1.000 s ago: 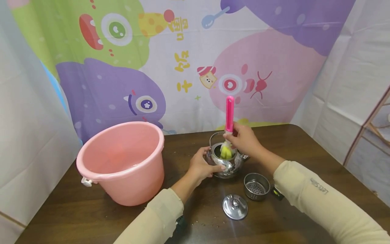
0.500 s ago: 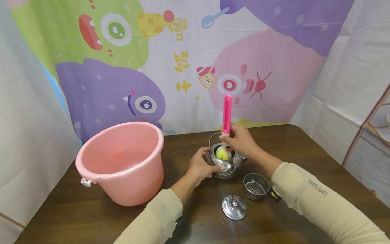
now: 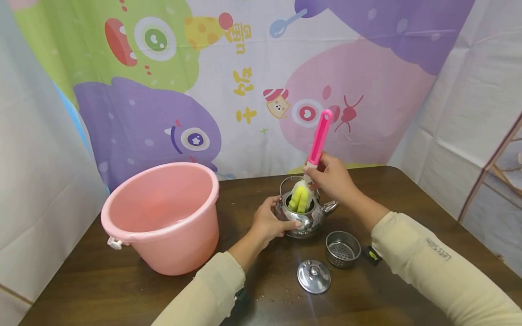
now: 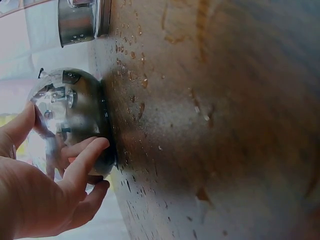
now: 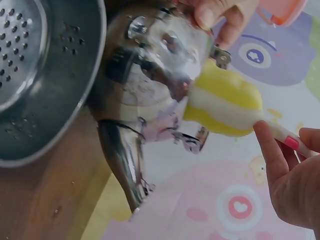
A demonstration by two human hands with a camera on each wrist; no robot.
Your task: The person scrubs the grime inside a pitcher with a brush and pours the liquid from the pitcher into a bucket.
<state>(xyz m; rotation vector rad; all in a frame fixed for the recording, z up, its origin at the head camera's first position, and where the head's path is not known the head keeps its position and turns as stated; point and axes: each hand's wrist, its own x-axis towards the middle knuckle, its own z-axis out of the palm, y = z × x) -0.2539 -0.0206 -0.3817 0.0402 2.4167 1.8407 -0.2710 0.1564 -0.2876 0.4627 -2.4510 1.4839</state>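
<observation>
From where I stand, the important thing is how the brush is standing against the mouth of the teapot. Its long axis is not fully upright: the pink handle leans to the person's right at the top, and the yellow-and-white sponge head goes down and leftward into the round opening. The right wrist view shows a large part of this sponge outside the rim, so I judge that a deeper push would need the handle more in line with the opening. The right hand is above the pot and on its right side, pinching the white neck of the brush between thumb and fingers, just above the sponge. It is clearly the nearer hand to the brush. The left hand grips the pot from the left, with its thumb on the near side and other fingers lower around the body. The pot sits upright on the table, and its spout points to the right, below the right wrist. The strainer and the lid lie nearer to the person, apart from the pot.
</observation>
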